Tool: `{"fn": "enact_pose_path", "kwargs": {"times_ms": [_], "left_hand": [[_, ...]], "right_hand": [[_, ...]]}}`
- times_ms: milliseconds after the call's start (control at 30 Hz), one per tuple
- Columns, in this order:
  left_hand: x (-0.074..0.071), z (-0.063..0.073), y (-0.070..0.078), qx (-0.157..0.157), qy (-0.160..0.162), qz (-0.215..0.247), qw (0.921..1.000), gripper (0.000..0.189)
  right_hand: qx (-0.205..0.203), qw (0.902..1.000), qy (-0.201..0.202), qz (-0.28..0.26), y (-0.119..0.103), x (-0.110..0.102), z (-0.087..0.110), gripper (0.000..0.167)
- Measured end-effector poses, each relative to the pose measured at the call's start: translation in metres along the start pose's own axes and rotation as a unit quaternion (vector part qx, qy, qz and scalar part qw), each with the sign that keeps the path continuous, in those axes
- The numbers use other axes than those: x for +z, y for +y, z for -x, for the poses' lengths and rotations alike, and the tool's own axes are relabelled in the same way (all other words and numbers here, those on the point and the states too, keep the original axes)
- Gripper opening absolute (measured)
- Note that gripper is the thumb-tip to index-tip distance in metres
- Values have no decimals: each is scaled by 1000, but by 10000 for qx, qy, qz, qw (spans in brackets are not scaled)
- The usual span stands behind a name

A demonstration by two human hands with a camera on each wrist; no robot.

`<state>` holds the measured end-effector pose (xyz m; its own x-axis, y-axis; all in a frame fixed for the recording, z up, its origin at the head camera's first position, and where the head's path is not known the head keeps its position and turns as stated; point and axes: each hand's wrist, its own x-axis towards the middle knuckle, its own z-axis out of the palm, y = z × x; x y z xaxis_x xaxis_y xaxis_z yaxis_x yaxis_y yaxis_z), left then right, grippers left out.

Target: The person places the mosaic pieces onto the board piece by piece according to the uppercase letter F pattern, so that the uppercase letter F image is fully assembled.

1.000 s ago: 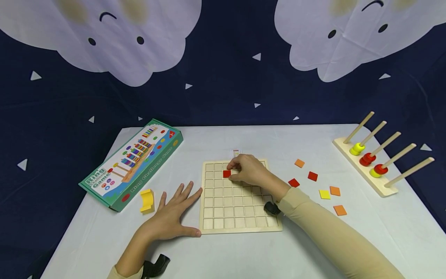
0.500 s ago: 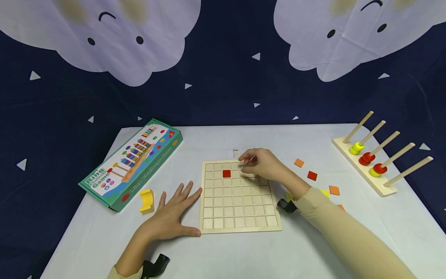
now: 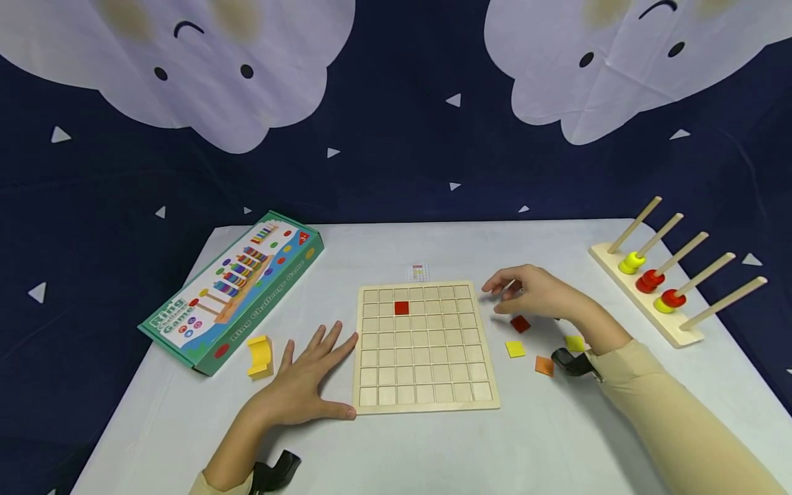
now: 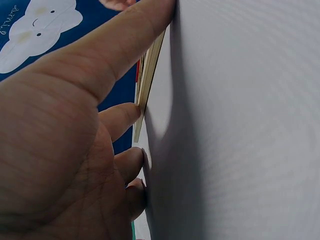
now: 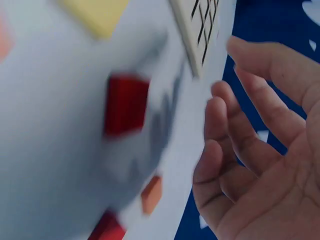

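A wooden grid board (image 3: 427, 354) lies mid-table with one red square tile (image 3: 401, 308) in a cell of its second row. My left hand (image 3: 312, 385) rests spread on the table, its thumb and forefinger tips at the board's left edge. To the right of the board, my right hand (image 3: 537, 294) hovers with loosely bent fingers and holds nothing. Just below its fingers lies another red tile (image 3: 520, 324), which also shows in the right wrist view as a blurred red tile (image 5: 127, 105). Nearby are yellow tiles (image 3: 515, 349) and an orange tile (image 3: 544, 366).
A green Ring Challenge Game box (image 3: 232, 292) lies at the left, with a yellow curved block (image 3: 260, 357) beside it. At the right stands a peg rack (image 3: 646, 295) bearing red and yellow rings. A small printed card (image 3: 418, 272) lies behind the board.
My right hand has left the red tile in the grid and moved right, off the board, over the loose tiles. The left hand has stayed in place.
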<state>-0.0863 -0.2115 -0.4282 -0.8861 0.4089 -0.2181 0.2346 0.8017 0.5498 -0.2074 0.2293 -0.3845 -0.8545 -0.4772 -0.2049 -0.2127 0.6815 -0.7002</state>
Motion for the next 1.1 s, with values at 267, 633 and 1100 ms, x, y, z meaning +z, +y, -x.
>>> {"fn": "enact_pose_path", "kwargs": {"times_ms": [267, 633, 1100], "left_hand": [[0, -1, 0, -50, 2, 11, 10000, 119], [1, -1, -1, -67, -14, 17, 10000, 119], [1, -2, 0, -127, -42, 31, 9999, 119]], "right_hand": [[300, 9975, -589, -271, 30, -11, 22, 36], [313, 9955, -757, -468, 43, -14, 34, 35], [375, 9962, -687, -371, 46, -10, 29, 31]]}}
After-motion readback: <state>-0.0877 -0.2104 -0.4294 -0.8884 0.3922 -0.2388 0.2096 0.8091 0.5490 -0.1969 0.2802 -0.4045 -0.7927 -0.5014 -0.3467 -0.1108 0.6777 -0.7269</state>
